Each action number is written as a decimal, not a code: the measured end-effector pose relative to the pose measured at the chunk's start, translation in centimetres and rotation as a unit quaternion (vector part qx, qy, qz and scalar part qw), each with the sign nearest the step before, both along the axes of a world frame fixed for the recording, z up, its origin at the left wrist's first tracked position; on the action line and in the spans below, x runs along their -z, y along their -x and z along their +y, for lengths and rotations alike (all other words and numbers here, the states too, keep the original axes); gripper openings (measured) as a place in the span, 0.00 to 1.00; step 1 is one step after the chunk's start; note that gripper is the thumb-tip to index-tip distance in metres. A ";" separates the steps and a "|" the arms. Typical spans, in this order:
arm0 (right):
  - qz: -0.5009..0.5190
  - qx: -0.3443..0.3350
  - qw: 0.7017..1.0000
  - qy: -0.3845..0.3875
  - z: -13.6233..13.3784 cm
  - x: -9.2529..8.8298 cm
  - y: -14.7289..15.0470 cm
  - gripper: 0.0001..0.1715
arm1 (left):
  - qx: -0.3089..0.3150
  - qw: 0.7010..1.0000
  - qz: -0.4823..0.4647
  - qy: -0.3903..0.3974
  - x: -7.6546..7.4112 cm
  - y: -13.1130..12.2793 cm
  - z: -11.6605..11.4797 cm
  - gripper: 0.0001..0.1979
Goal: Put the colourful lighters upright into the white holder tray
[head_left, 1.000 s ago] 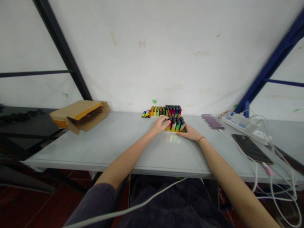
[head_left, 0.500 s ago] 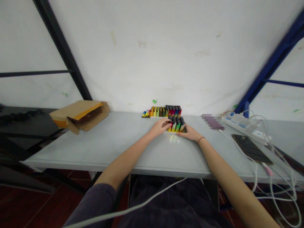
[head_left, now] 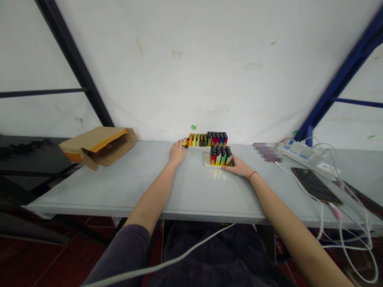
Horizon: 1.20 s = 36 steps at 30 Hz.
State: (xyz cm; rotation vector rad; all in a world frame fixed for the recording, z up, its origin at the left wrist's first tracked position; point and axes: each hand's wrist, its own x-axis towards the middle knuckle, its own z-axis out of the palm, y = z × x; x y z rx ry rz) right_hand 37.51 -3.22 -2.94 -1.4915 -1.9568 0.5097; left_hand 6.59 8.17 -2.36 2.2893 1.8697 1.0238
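Several lighters with black tops stand upright in a white slotted tray. Bare slots show at the tray's left end. My right hand grips the tray's right end, thumb along the front edge, other fingers partly hidden behind the lighters. Farther left, my left hand reaches over a few lighters lying flat, fingers stretched forward and partly covering them. Whether it pinches one is too small to make out. Behind the tray, a row of yellow, green and dark lighters adjoins a block of black-topped lighters.
An opened brown cardboard box lies at the table's left. On the right are a dark phone, a blurred purple item, a white power strip and looped white cables. A wall rises behind the grey table.
My left hand has moved left from the tray to the lighters lying flat, uncovering the tray's bare left slots. My right hand stays on the tray.
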 end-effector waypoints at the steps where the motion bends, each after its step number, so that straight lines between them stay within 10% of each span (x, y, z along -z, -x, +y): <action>1: 0.001 0.001 1.000 -0.003 0.0 0.0 0.0 0.38 | -0.011 1.000 0.020 0.021 0.3 0.5 0.4 0.26; 13: -0.009 0.006 1.000 -0.006 -0.2 0.1 0.1 0.37 | 0.106 0.981 0.151 0.056 0.7 0.8 3.8 0.28; 36: -0.016 0.013 1.000 -0.011 -0.3 0.1 0.2 0.36 | 0.117 0.953 0.228 0.162 -0.9 2.4 4.4 0.29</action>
